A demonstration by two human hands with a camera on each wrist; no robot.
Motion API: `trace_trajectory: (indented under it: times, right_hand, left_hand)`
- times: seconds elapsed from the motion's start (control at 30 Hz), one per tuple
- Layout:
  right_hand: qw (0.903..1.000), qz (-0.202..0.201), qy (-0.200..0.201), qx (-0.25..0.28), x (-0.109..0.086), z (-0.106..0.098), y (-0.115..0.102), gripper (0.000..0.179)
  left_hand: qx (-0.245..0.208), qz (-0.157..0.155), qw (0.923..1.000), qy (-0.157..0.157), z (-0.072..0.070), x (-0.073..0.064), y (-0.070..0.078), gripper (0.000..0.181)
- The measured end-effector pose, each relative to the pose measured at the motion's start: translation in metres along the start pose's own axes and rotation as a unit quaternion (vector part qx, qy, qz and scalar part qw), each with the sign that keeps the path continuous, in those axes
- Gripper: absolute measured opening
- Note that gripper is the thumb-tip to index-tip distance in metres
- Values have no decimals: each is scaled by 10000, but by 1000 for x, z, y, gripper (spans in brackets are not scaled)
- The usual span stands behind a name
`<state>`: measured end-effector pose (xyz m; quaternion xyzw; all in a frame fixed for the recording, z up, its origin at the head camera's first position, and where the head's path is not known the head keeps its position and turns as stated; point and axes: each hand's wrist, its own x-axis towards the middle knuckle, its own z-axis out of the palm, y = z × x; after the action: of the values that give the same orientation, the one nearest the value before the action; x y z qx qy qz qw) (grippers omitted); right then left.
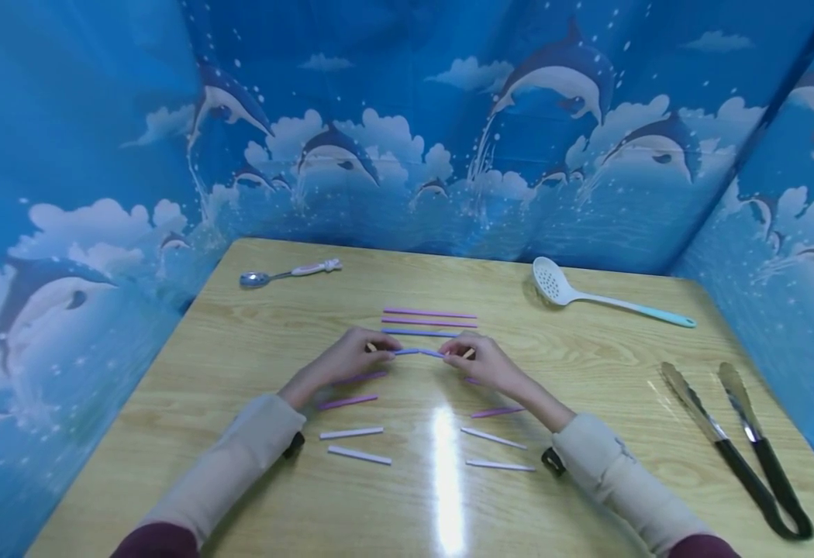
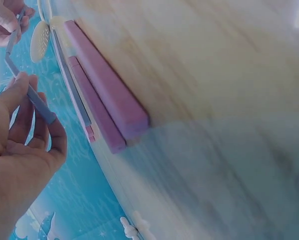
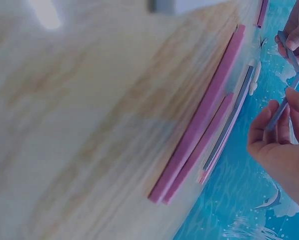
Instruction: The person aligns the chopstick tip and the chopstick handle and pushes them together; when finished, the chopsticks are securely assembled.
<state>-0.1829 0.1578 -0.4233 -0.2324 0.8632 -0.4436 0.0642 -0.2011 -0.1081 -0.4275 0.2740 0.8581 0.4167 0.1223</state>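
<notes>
Before dolphin-print curtain [image 1: 393, 209], pinches kinked blue stick [image 1: 406, 352] left-to-right mid-frame with fingers of left hand [image 1: 353, 355] and right hand [image 1: 485, 361], below pink sticks [image 1: 429, 322].

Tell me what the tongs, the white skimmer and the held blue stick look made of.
Tongs: shiny, likely metal, with smooth black handles, probably plastic or rubber. White skimmer: likely smooth plastic, given its even, pale colours. Blue stick: matte, perhaps chalk or clay; its dull surface leaves this open.

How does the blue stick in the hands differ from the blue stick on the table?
The held stick is kinked or snapped near its middle; the lying stick is straight. The left hand and right hand pinch the held stick; the lying stick rests on the table. Both are slim and blue.
</notes>
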Motion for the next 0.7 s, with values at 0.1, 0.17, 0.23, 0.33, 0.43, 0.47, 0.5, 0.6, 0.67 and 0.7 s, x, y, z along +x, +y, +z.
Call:
trace_trajectory:
  times: [0.1,0.17,0.23,0.33,0.43,0.47,0.5,0.6,0.67,0.7]
  right_hand:
    - [10000,10,47,-49,0,0,-1,12]
    - [9999,42,57,-88,1,0,-1,13]
    - [9999,83,66,-115,1,1,-2,15]
    - [9998,115,96,-116,0,2,-3,15]
    - [9998,88,164,-113,-1,3,-3,15]
    - [9997,57,191,-127,-1,4,-3,15]
    - [9997,16,214,-135,-1,4,-3,15]
    - [9994,-102,281,-144,0,4,-3,14]
    - [9993,-152,314,-133,0,3,-4,14]
    - [9992,-173,323,-125,1,3,-4,14]
  left_hand:
    - [1,-8,10000,12,0,0,0,21]
    - [2,-17,10000,29,1,0,0,21]
    - [-8,-72,10000,49,2,1,0,21]
    - [-15,-110,9999,45,3,2,2,23]
    - [-37,-158,9999,17,3,2,4,24]
    - [-64,-190,9998,1,3,2,5,24]
    - [-74,-227,9997,-14,3,3,5,24]
    - [-159,-351,9993,-31,2,2,7,23]
    - [-169,-319,9993,-28,1,3,8,24]
    - [-163,-263,9995,-19,1,3,9,24]
